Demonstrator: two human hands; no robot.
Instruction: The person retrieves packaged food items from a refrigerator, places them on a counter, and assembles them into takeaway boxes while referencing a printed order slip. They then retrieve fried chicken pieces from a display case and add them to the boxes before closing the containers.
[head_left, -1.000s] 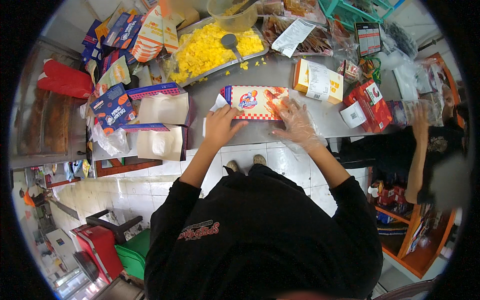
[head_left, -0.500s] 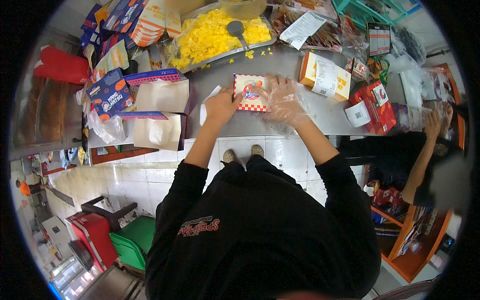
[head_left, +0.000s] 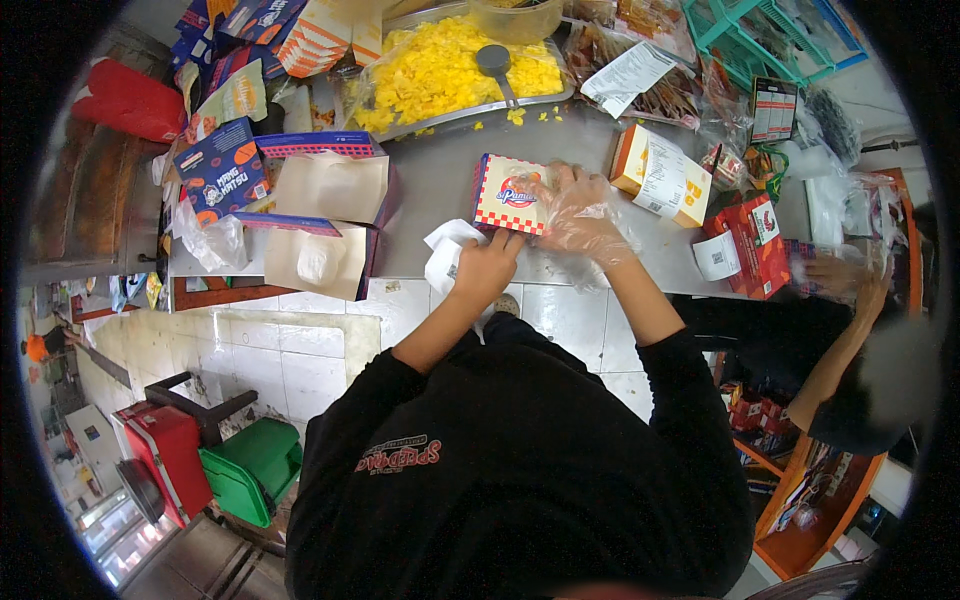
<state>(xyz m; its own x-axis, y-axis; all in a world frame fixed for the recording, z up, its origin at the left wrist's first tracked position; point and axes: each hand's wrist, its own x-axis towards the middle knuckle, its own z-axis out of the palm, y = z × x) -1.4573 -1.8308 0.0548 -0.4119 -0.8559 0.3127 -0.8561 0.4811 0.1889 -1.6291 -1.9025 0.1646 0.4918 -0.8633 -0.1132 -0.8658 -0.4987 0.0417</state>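
A small cream box point(head_left: 505, 187) with a red checkered border is on the metal counter in front of me. My right hand point(head_left: 582, 218), in a clear plastic glove, grips its right side, with some fingers over the top. My left hand point(head_left: 486, 266) is bare, its fingers curled at the box's near edge. A white paper slip point(head_left: 443, 258) with a printed square code hangs from my left hand, on its left side. What the thumb does is hidden.
Left are open purple-edged boxes point(head_left: 328, 190). Behind lies a tray of yellow food point(head_left: 430, 75) with a grey scoop point(head_left: 494, 62). An orange-white box point(head_left: 661, 176) and a red box point(head_left: 748, 245) stand right. Another person's arm point(head_left: 848, 330) reaches in.
My left hand has moved from the box's left side to its near edge, carrying the paper slip along. The box has turned slightly. My right hand stays on its right side.
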